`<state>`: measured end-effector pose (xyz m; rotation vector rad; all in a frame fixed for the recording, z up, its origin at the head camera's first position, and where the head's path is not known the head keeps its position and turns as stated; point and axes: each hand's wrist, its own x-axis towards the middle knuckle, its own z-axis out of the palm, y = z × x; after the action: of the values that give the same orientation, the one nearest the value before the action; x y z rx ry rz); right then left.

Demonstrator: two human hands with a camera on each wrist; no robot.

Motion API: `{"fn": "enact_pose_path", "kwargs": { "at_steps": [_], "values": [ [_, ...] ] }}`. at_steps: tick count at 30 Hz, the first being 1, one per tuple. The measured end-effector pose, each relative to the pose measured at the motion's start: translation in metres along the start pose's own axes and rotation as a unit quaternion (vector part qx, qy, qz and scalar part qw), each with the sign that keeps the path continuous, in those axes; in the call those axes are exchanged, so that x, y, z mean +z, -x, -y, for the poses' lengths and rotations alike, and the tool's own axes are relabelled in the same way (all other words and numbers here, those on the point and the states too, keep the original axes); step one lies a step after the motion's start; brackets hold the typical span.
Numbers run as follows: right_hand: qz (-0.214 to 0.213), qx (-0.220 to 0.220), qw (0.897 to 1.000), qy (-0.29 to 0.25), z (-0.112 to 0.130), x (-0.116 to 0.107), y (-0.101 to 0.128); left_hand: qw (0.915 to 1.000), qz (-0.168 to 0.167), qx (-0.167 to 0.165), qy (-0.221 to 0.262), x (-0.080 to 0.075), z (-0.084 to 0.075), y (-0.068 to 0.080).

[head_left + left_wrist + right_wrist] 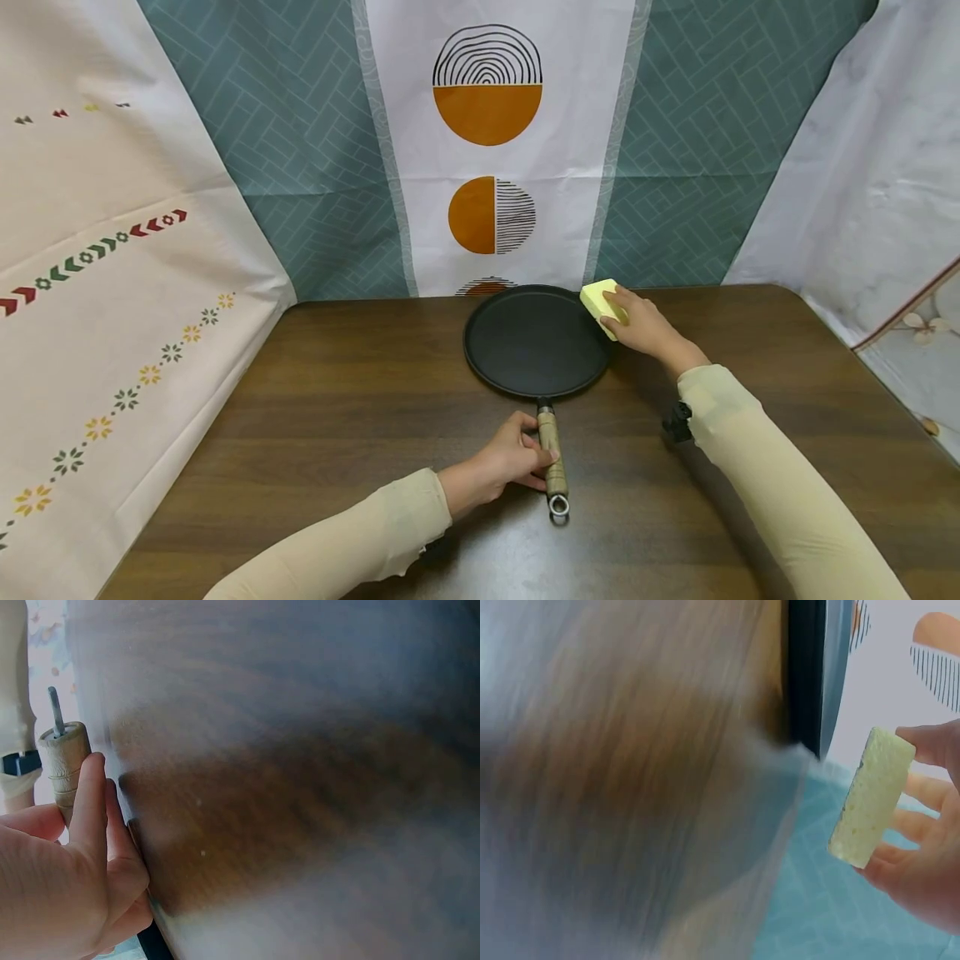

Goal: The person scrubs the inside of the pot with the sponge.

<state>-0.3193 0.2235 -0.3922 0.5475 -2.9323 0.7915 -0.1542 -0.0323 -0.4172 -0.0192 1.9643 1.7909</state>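
Observation:
A round black flat pan (536, 342) lies on the wooden table, its wooden handle (551, 442) pointing toward me. My left hand (510, 458) grips that handle; in the left wrist view its fingers and thumb close round the wood (67, 761), near the end with the metal ring. A pale yellow sponge (600, 304) is pinched in my right hand (637, 321) at the pan's right rim. Seen from the right wrist, the sponge (874, 796) sits between thumb and fingers, apart from the pan's edge (806, 675).
The brown wooden table (360, 375) runs under everything. A teal and white patterned cloth (487, 158) hangs behind its back edge. An embroidered white cloth (112, 333) hangs at the left, and a pale cloth (885, 183) at the right.

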Motion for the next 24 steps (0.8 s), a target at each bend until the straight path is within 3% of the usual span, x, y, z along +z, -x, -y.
{"fn": "enact_pose_path", "kwargs": {
  "at_steps": [14, 24],
  "values": [
    [-0.038, 0.075, 0.996, 0.024, -0.039, -0.017, 0.022, 1.0, 0.004, 0.0, 0.007, -0.002, 0.0, 0.0],
    [-0.024, 0.099, 0.993, 0.067, -0.059, -0.019, 0.033, 1.0, 0.002, 0.002, 0.009, -0.001, 0.001, 0.0]
  ]
}}
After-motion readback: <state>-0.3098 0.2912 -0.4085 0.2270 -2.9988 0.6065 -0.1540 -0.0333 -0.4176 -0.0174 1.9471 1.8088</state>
